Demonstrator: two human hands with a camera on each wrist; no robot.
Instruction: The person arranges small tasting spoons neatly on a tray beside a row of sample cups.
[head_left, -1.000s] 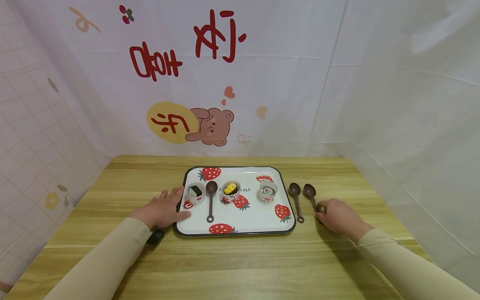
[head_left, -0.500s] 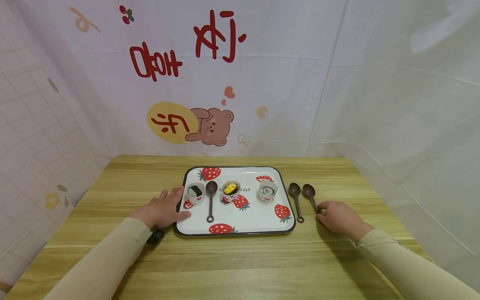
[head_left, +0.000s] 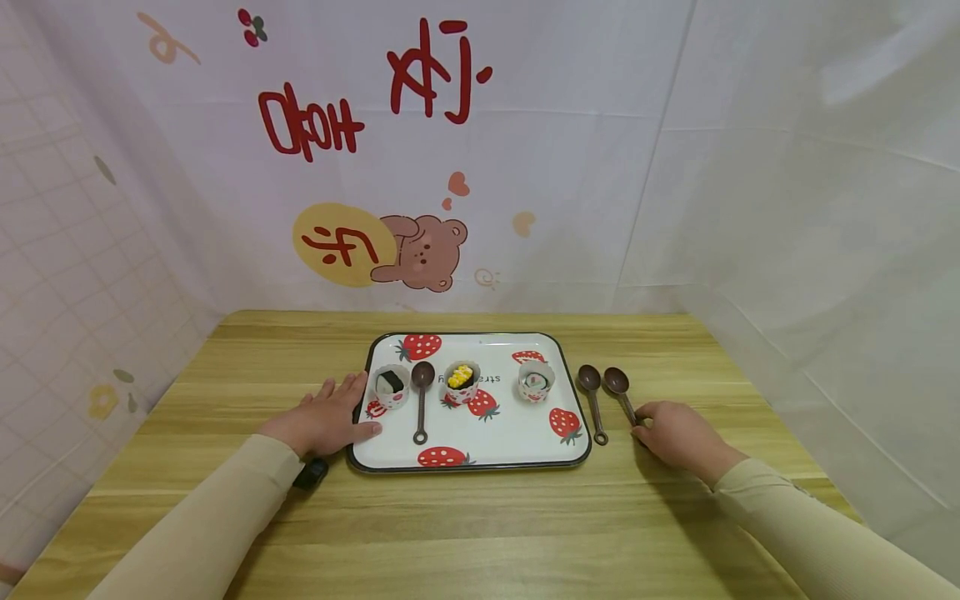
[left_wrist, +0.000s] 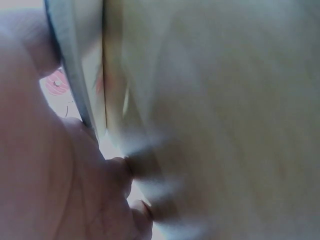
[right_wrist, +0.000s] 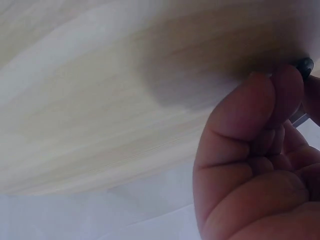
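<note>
At the right of the tray my right hand (head_left: 686,437) pinches the handle of a brown spoon (head_left: 618,383), which lies on the table with its bowl pointing away. In the right wrist view a dark end of the handle (right_wrist: 305,67) shows between curled fingers. Just left of it lies a second brown spoon (head_left: 590,380). My left hand (head_left: 326,421) rests with extended fingers at the left edge of the white strawberry tray (head_left: 510,442), thumb over the rim. On the tray are a third spoon (head_left: 422,400) and paper cups with a rice ball (head_left: 391,387), corn-topped sushi (head_left: 461,381) and a sushi roll (head_left: 534,383).
The wooden table (head_left: 450,533) carries everything. A black object (head_left: 311,474) sits under the left wrist, partly hidden. A white printed cloth (head_left: 570,208) hangs behind the table and along both sides.
The spoon in my right hand has shifted slightly left, its bowl now a little closer to the spoon beside it. My left hand and the tray have stayed put.
</note>
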